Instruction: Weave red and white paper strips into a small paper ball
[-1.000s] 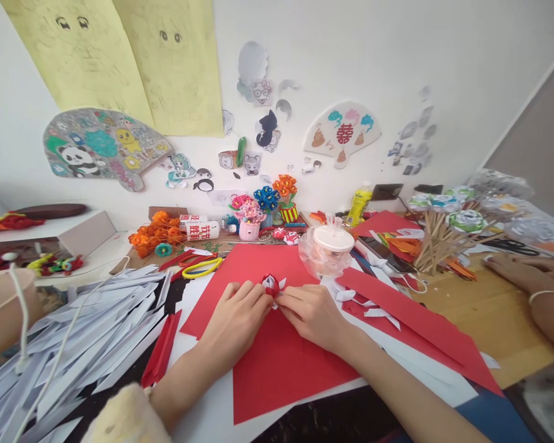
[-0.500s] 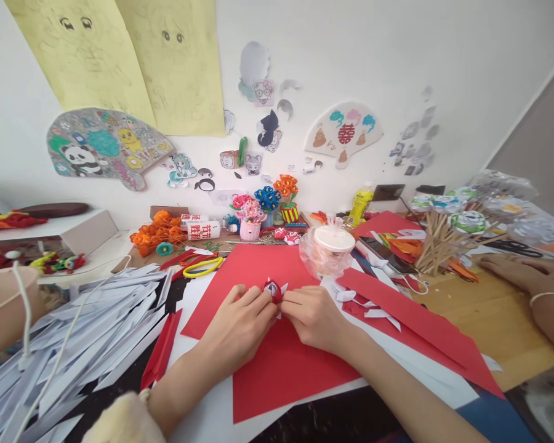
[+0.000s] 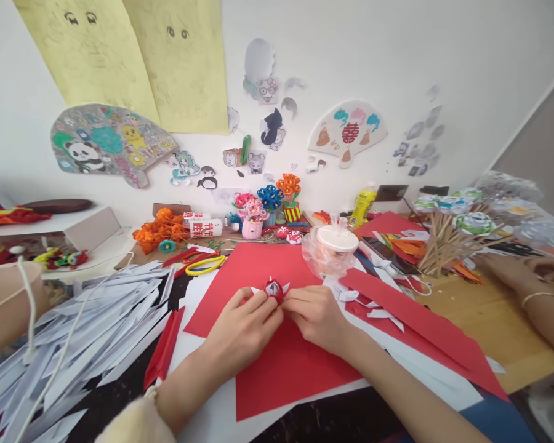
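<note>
My left hand (image 3: pixel 242 329) and my right hand (image 3: pixel 314 317) meet over a large red paper sheet (image 3: pixel 281 363). Both pinch a small red and white folded paper flower (image 3: pixel 273 288) between their fingertips, just above the sheet. The left fingers close on its left side, the right fingers on its right side. White pointed petals stick out around the red centre.
A heap of white paper strips (image 3: pixel 74 332) lies at the left, with red strips (image 3: pixel 164 354) beside it. A bagged white-lidded cup (image 3: pixel 333 246), yellow-handled scissors (image 3: pixel 205 264), paper flower pots (image 3: pixel 268 206) and a bundle of sticks (image 3: pixel 443 237) stand behind. Another person's hand (image 3: pixel 526 271) rests at the right.
The view has shifted slightly. My fingers have worked round the paper flower, which now shows more white petal tips. The other person's hand at the right has drawn back a little.
</note>
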A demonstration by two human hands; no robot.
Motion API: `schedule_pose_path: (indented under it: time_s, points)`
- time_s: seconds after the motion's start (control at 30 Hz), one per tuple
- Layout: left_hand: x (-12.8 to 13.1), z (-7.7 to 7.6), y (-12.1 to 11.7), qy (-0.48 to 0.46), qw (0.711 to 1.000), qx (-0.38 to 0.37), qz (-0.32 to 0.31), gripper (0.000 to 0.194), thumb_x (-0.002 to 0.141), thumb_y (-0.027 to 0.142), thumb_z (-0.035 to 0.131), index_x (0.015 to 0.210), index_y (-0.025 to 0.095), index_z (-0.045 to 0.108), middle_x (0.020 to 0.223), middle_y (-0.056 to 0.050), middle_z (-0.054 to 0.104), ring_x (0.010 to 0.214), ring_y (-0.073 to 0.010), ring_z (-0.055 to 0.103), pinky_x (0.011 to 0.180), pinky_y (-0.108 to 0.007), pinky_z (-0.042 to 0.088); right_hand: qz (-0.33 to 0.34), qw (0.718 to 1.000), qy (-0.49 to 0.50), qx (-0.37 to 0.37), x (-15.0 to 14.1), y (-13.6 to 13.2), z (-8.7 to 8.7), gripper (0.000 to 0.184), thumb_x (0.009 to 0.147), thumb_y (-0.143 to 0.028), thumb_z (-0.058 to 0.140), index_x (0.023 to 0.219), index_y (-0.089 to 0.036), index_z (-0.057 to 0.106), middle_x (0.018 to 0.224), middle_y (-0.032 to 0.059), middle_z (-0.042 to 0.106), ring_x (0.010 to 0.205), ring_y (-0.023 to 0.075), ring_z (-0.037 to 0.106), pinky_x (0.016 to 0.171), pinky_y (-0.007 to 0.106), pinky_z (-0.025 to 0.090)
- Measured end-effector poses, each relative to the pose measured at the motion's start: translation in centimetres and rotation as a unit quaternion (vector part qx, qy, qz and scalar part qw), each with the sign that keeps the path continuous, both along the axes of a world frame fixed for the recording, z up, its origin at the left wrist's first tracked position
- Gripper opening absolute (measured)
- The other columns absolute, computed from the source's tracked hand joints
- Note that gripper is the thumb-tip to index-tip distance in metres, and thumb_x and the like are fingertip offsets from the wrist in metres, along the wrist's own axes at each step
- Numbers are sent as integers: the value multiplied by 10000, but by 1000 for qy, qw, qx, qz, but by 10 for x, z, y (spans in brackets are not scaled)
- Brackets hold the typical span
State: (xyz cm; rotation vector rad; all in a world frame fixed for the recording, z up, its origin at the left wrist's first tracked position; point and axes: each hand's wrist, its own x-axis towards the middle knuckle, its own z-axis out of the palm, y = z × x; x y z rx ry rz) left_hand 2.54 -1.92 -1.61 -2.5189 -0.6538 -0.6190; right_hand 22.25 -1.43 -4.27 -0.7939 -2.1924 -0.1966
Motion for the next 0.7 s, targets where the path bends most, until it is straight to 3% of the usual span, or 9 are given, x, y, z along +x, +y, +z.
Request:
schedule_pose_path:
  time_s: [0.23, 0.47, 0.7]
  points:
    - [1, 0, -1, -29, 995, -95, 16, 249, 934, 73, 424, 795, 184, 598, 803, -31, 630, 751, -193, 447, 694, -358, 271, 27, 998, 1, -57, 1, 0, 3, 268, 900, -79, 454, 708, -177, 614, 663, 4, 629, 556, 123, 514, 524, 251, 344]
    - [2, 10, -3, -104, 969, -222, 43, 202, 946, 190, 492, 812, 205, 643, 791, -31, 647, 774, -201, 455, 677, -361, 266, 21, 989, 50, -139, -1, -1, 4, 230, 862, -41, 506, 725, -188, 618, 693, -9, 628, 594, 118, 548, 549, 226, 370]
    - [2, 17, -2, -165, 942, -290, 44, 151, 924, 234, 567, 790, 210, 631, 798, -5, 630, 757, -180, 453, 681, -354, 275, 5, 996, 57, -75, -3, -2, 11, 233, 893, -44, 490, 746, -178, 612, 714, 13, 628, 649, 142, 493, 613, 267, 345]
